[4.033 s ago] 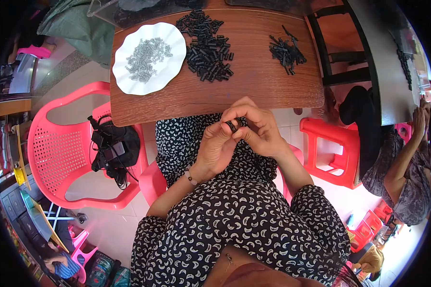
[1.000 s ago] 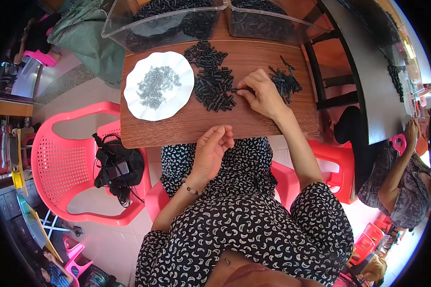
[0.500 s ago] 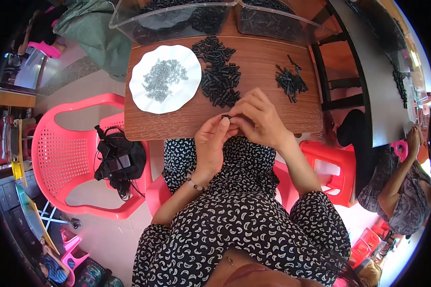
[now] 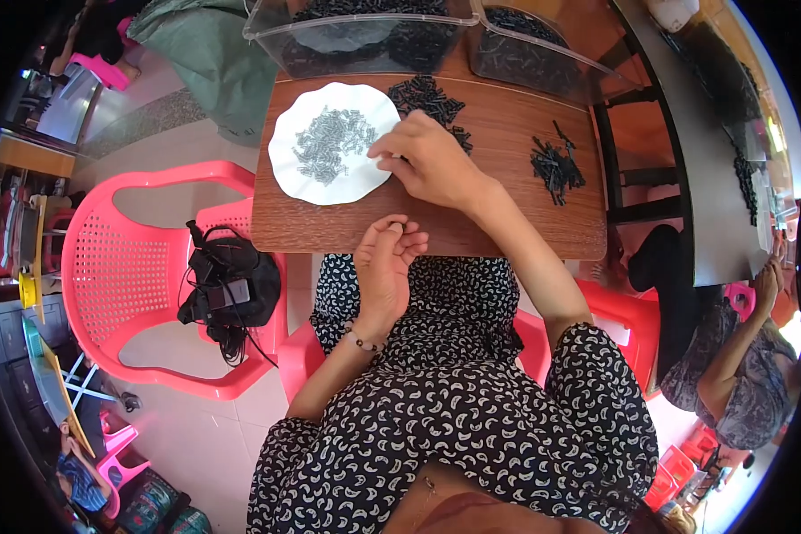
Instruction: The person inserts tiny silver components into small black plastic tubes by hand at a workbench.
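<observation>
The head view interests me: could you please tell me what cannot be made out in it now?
In the head view:
- Whether the left hand holds anything: its curled fingers hide that.
- Whether the right hand pinches a piece at the white plate: too small to tell.
- Part of the black pile: covered by the right hand.
- The far ends of the clear bins: cut off by the upper edge.

We see a loose black outfit point(image 4: 445, 418) scattered with white crescents — wide sleeves point(image 4: 596, 378) included. A small pendant point(image 4: 430, 484) hangs inside its neckline — a beaded bracelet point(image 4: 361, 342) sits beyond its left cuff.
</observation>
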Tool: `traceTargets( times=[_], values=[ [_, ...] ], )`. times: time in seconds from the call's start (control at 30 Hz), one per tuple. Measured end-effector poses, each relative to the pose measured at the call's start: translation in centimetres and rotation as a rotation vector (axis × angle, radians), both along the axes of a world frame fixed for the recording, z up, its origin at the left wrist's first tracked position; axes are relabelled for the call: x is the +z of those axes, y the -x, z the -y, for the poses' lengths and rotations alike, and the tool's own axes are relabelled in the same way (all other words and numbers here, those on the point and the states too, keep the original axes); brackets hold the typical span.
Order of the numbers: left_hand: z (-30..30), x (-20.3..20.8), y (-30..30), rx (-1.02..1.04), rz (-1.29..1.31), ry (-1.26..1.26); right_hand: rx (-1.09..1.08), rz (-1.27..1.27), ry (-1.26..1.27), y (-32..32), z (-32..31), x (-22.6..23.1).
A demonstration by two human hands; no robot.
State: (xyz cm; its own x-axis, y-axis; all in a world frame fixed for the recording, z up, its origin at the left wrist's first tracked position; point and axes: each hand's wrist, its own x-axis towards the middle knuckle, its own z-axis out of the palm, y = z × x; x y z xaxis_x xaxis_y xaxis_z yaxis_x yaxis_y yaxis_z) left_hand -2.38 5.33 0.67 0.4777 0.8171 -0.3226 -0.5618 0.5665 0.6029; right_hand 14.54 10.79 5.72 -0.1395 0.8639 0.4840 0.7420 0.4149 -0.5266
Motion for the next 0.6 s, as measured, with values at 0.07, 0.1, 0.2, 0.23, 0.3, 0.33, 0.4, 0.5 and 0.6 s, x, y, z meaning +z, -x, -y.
traceTargets(
  times=[0.07, 0.1, 0.2, 0.23, 0.3, 0.33, 0.4, 0.5, 0.6],
  values=[
    [0.0, 0.1, 0.0, -0.012, -0.012, -0.001, 0.001, 0.086, 0.010, 0.7, -1.6, -0.6],
    [0.0, 0.2, 0.1, -0.025, -0.026, 0.001, 0.001, 0.129, 0.003, 1.0, -2.3, -0.9],
    [0.0, 0.1, 0.2, -0.032, -0.024, 0.003, -0.043, 0.193, 0.023, 2.0, -3.6, -1.3],
    [0.0, 0.1, 0.2, -0.027, -0.023, 0.004, -0.039, 0.194, 0.024, 2.2, -3.9, -1.5],
    [0.0, -0.1, 0.3, -0.044, -0.028, 0.005, -0.063, 0.203, 0.022, 2.5, -4.4, -1.9],
    [0.0, 0.0, 0.3, -0.042, -0.028, 0.007, -0.061, 0.204, 0.023, 2.6, -4.6, -2.1],
    [0.0, 0.1, 0.3, -0.055, -0.024, -0.002, -0.072, 0.231, -0.008, 2.6, -4.9, -2.5],
    [0.0, 0.3, 0.3, -0.066, -0.024, -0.002, -0.081, 0.245, -0.003, 2.6, -5.2, -3.0],
    [-0.1, 0.3, 0.4, -0.066, 0.002, 0.031, -0.072, 0.274, -0.059, 2.7, -5.6, -3.3]
  ],
)
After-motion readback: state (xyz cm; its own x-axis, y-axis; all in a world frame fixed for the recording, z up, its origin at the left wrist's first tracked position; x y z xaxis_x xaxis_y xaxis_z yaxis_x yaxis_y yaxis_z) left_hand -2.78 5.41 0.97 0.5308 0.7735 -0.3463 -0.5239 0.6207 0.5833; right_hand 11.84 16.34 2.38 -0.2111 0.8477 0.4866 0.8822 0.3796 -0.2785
